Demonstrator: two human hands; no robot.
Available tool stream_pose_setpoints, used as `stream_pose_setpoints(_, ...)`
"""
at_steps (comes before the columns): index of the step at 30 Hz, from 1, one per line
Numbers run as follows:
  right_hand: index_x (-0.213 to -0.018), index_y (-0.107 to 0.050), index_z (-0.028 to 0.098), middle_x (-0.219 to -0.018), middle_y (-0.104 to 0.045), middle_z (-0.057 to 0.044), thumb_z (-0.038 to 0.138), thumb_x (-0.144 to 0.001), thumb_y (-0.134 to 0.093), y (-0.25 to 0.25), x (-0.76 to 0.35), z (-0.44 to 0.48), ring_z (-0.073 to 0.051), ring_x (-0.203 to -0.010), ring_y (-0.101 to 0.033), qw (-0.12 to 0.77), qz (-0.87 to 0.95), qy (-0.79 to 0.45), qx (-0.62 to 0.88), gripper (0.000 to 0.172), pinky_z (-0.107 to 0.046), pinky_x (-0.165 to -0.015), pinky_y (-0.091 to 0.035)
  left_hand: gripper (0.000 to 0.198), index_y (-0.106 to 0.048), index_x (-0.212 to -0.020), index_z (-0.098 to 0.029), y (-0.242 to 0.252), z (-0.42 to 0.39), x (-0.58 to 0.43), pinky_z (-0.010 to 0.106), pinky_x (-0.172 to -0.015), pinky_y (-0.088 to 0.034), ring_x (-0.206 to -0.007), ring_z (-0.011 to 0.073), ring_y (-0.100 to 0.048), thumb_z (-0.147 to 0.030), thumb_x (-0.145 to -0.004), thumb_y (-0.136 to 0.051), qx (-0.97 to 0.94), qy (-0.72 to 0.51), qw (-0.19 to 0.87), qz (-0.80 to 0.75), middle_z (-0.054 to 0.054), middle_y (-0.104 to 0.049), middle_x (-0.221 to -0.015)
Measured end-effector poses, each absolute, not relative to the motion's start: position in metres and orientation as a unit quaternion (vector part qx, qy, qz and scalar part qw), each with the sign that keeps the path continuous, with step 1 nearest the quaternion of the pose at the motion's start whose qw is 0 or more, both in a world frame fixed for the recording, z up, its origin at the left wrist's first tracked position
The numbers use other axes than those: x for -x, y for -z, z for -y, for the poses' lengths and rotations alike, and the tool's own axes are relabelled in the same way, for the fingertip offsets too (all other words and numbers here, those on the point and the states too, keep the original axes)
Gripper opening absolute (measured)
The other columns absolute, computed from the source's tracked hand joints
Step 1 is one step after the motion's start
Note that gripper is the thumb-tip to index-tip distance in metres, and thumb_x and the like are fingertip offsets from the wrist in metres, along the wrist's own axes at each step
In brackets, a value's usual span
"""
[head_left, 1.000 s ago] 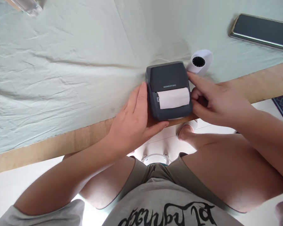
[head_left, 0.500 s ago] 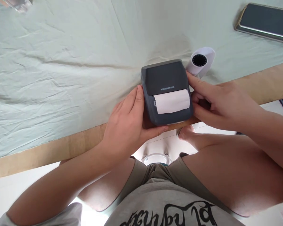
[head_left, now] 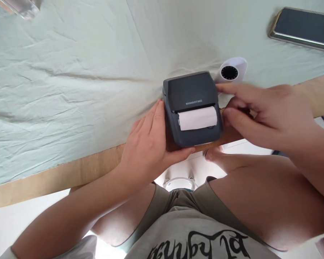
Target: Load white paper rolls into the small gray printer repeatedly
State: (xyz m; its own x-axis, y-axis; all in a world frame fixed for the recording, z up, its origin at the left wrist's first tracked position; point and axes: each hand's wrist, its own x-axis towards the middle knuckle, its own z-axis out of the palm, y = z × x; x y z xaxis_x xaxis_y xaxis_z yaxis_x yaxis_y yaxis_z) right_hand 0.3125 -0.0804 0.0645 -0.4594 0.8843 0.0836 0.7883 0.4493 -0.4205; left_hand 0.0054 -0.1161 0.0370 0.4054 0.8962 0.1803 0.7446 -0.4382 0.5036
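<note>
A dark grey label printer (head_left: 190,90) is held at the table's front edge, with a white strip of paper (head_left: 197,118) lying out of its slot. My left hand (head_left: 147,138) grips its left side, the thumb along the lower front edge. Beside its right side is my right hand (head_left: 261,109): the index finger reaches the upper right edge, while the thumb and bent fingers stay a little off the body. Nothing shows in the right hand, though its inner fingers are partly hidden. Just behind it stands a white object with a round black opening (head_left: 229,73).
A phone (head_left: 305,28) lies at the back right on the pale green cloth (head_left: 83,90). Part of a clear object (head_left: 25,9) shows at the top left corner. The table's wooden edge (head_left: 56,171) runs across in front of my lap.
My right hand has shifted right, its thumb and bent fingers drawing away from the printer's side. My left hand keeps its hold. The whole view has moved slightly.
</note>
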Motion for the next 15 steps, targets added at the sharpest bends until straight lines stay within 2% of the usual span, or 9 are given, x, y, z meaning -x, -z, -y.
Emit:
stream_pose_setpoints(4, -0.153, -0.069, 0.029, -0.076, -0.070, 0.003, 0.045, -0.122, -0.049, -0.066, -0.304, 0.075, -0.015, -0.065, -0.063, 0.251, 0.814, -0.138, 0.505, 0.040, -0.035, -0.078, -0.058, 0.115, -0.037, -0.190, -0.025, -0.037, 0.117, -0.001, 0.061, -0.137, -0.064, -0.170, 0.0471, -0.068, -0.075, -0.103, -0.093, -0.829, -0.215, 0.174, -0.486, 0.020, -0.064, -0.186)
stream_pose_setpoints(7, -0.149, -0.069, 0.031, -0.080, -0.072, 0.004, 0.039, -0.117, -0.059, -0.073, -0.296, 0.067, -0.015, -0.067, -0.063, 0.255, 0.810, -0.168, 0.500, 0.035, -0.037, -0.083, -0.059, 0.113, -0.038, -0.191, -0.025, -0.039, 0.117, 0.003, 0.061, -0.136, -0.063, -0.170, 0.0471, -0.067, -0.082, -0.106, -0.085, -0.830, -0.201, 0.181, -0.487, 0.020, -0.062, -0.187)
stream_pose_setpoints(9, -0.146, -0.072, 0.032, -0.079, -0.072, 0.005, 0.033, -0.109, -0.068, -0.084, -0.292, 0.062, -0.014, -0.064, -0.060, 0.227, 0.808, -0.204, 0.503, 0.036, -0.035, -0.080, -0.058, 0.114, -0.038, -0.192, -0.023, -0.040, 0.117, 0.004, 0.061, -0.135, -0.063, -0.169, 0.0477, -0.067, -0.088, -0.108, -0.079, -0.831, -0.197, 0.184, -0.487, 0.022, -0.062, -0.187)
stream_pose_setpoints(12, -0.136, -0.079, 0.034, -0.073, -0.068, 0.006, 0.031, -0.099, -0.077, -0.103, -0.286, 0.057, -0.012, -0.062, -0.054, 0.193, 0.806, -0.247, 0.501, 0.037, -0.031, -0.068, -0.049, 0.113, -0.038, -0.191, -0.018, -0.040, 0.118, 0.003, 0.061, -0.134, -0.063, -0.169, 0.0476, -0.067, -0.092, -0.112, -0.070, -0.837, -0.199, 0.175, -0.479, 0.025, -0.062, -0.186)
stream_pose_setpoints(15, -0.132, -0.083, 0.033, -0.071, -0.068, 0.005, 0.039, -0.103, -0.076, -0.112, -0.284, 0.056, -0.008, -0.058, -0.048, 0.223, 0.804, -0.206, 0.510, 0.031, -0.030, -0.064, -0.040, 0.110, -0.035, -0.192, -0.016, -0.039, 0.119, 0.003, 0.060, -0.137, -0.062, -0.172, 0.0467, -0.065, -0.089, -0.115, -0.067, -0.845, -0.203, 0.164, -0.466, 0.027, -0.060, -0.187)
